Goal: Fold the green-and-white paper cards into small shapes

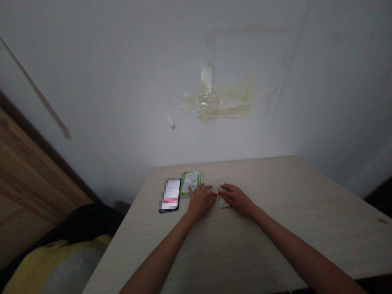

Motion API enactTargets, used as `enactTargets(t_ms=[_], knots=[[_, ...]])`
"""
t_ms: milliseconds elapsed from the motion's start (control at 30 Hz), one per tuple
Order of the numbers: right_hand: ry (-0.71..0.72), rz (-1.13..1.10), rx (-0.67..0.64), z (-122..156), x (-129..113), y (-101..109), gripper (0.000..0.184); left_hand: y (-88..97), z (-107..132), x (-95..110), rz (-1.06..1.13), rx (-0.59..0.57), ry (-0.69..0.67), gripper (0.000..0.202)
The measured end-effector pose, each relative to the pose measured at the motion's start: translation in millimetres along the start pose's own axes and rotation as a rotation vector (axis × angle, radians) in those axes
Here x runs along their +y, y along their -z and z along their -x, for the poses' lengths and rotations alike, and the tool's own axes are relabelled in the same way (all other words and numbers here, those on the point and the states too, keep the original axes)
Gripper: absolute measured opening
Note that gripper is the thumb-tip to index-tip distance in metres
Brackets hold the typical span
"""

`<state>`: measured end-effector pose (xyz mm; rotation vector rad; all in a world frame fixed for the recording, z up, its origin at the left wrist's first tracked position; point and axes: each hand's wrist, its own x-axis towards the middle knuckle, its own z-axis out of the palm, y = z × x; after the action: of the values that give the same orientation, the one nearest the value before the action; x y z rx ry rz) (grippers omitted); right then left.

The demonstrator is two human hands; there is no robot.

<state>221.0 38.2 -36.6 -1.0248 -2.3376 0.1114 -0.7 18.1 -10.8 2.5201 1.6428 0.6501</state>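
Note:
A small flat printed packet (pixel 221 201), whitish with orange and yellow marks, lies between my two hands on the table. Across its right side rest the outstretched fingers of my right hand (pixel 240 200), which partly cover it. My left hand (pixel 201 202) is open, its fingers apart and pointing right, with the fingertips close to the packet's left edge. Whether they touch it, I cannot tell. Behind my left hand lies a larger green and white printed packet (pixel 187 182), its lower right part hidden by the thumb and fingers.
A phone (pixel 170 196) with a lit, blurred-out screen lies left of the green packet. The pale wooden table (pixel 275 183) meets a wall (pixel 122 102) with peeling tape (pixel 220 102). Left of the table are yellow and grey cloth (pixel 67 261) and a wooden panel (pixel 24 179).

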Motion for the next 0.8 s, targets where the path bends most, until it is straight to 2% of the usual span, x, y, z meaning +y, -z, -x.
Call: enactTargets(t_ms=[233, 467, 800], knots=[[-0.004, -0.004, 0.003, 2, 1, -1, 0.031, -2.5, -12, 4, -0.028, 0.042, -0.017, 0.024], [0.001, -0.015, 0.005, 1, -1, -1, 0.031, -2.3, -15, 8, -0.065, 0.046, 0.035, 0.025], [-0.056, -0.171, -0.010, 0, 3, 2, 0.034, 1.9, -13, 9, -0.067, 0.062, 0.047, 0.030]])
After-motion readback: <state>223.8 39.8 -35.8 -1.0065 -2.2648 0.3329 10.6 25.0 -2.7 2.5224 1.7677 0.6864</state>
